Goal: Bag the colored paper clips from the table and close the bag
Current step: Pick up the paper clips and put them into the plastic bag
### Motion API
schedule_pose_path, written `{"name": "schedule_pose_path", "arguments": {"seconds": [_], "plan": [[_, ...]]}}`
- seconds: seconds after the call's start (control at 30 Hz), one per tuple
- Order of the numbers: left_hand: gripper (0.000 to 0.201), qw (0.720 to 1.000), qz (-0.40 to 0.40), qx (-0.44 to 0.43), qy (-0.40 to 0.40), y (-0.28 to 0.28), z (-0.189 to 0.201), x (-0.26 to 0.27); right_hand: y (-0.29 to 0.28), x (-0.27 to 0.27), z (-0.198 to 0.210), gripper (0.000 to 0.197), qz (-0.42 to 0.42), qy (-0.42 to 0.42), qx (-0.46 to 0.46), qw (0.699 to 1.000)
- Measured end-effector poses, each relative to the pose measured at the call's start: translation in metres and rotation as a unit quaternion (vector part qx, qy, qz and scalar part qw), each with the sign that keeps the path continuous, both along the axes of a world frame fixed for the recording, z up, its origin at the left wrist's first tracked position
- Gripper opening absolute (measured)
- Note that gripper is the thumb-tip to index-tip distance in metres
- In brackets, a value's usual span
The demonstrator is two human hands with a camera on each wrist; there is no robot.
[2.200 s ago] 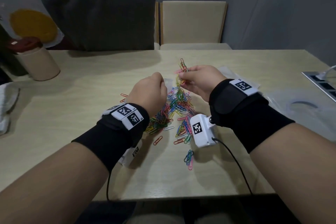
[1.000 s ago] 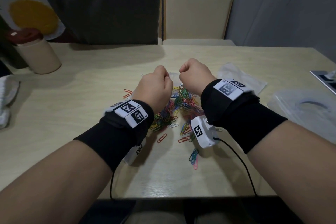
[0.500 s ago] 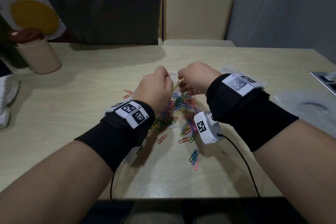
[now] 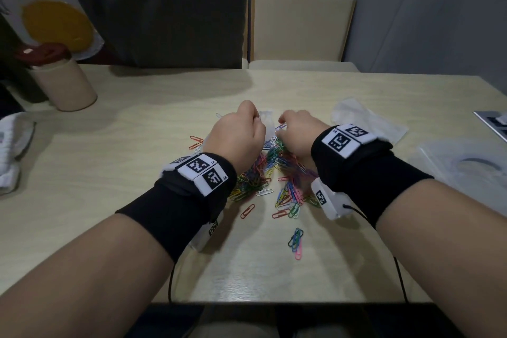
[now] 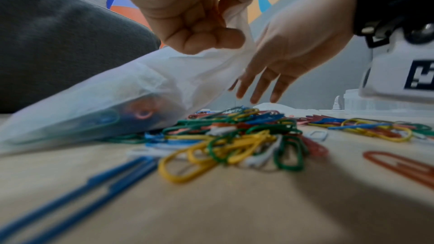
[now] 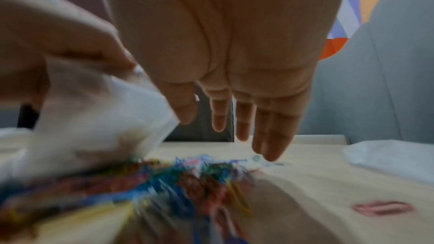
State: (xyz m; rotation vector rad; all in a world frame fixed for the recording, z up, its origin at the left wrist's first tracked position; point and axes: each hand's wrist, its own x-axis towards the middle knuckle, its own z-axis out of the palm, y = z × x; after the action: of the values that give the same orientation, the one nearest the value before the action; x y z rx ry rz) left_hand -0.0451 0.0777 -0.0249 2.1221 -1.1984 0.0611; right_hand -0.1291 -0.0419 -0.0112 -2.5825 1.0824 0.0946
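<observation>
A heap of colored paper clips lies mid-table between my wrists, seen close in the left wrist view and blurred in the right wrist view. My left hand pinches the mouth of a thin white translucent bag, whose body slants down onto the table at the far edge of the heap with a few clips showing through it. My right hand hovers just right of the bag's mouth, fingers straight and pointing down at the heap, holding nothing.
A small cluster of clips lies nearer me, and single ones lie left of the heap. A beige cup with a red lid and a white cloth are far left. Clear plastic packaging and a clear lid lie right.
My right hand, which pinched clips at the bag's mouth half a second ago, has straightened its fingers and dropped toward the heap. The left hand still holds the bag.
</observation>
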Motion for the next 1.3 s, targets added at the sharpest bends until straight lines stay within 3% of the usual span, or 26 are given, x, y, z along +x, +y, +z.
{"name": "schedule_pose_path", "arguments": {"seconds": [0.07, 0.17, 0.4, 0.53, 0.63, 0.77, 0.83, 0.97, 1.1, 1.2, 1.3], "plan": [[0.014, 1.0, -0.003, 0.002, -0.01, 0.0, 0.0, 0.0, 0.001, 0.0, -0.01, 0.061, 0.068, 0.083, -0.013, 0.994], [0.016, 1.0, -0.005, -0.003, -0.015, 0.0, 0.002, 0.0, 0.006, -0.001, -0.018, 0.07, 0.122, 0.132, -0.043, 0.983], [0.026, 0.999, -0.003, 0.01, -0.035, 0.0, 0.0, 0.0, 0.012, -0.012, -0.016, 0.028, 0.118, 0.103, -0.105, 0.982], [0.024, 0.999, 0.002, 0.008, -0.052, -0.001, 0.0, 0.001, 0.009, -0.019, -0.014, 0.025, 0.104, 0.098, -0.114, 0.983], [0.023, 0.999, 0.016, 0.017, -0.026, -0.001, 0.0, 0.001, 0.006, -0.023, -0.007, 0.02, 0.05, 0.058, -0.073, 0.994], [0.021, 0.999, 0.021, 0.034, 0.011, -0.001, -0.001, 0.002, 0.001, -0.03, 0.005, 0.015, -0.04, -0.086, 0.025, 0.995], [0.021, 0.999, 0.025, 0.042, 0.01, -0.002, -0.001, 0.003, -0.001, -0.03, 0.009, 0.01, -0.077, -0.178, 0.104, 0.975], [0.019, 0.998, 0.039, 0.049, 0.001, -0.002, -0.001, 0.003, 0.004, -0.022, 0.017, 0.017, -0.096, -0.33, 0.296, 0.891], [0.021, 0.997, 0.038, 0.064, -0.009, -0.003, -0.002, 0.005, 0.02, -0.014, 0.019, 0.013, -0.086, -0.347, 0.416, 0.836], [0.021, 0.998, 0.039, 0.059, -0.005, -0.004, -0.003, 0.004, 0.021, -0.007, 0.014, 0.011, -0.068, -0.286, 0.397, 0.869], [0.021, 0.998, 0.037, 0.043, 0.0, -0.004, -0.002, 0.003, 0.014, -0.003, 0.01, 0.01, -0.097, -0.28, 0.393, 0.87]]}}
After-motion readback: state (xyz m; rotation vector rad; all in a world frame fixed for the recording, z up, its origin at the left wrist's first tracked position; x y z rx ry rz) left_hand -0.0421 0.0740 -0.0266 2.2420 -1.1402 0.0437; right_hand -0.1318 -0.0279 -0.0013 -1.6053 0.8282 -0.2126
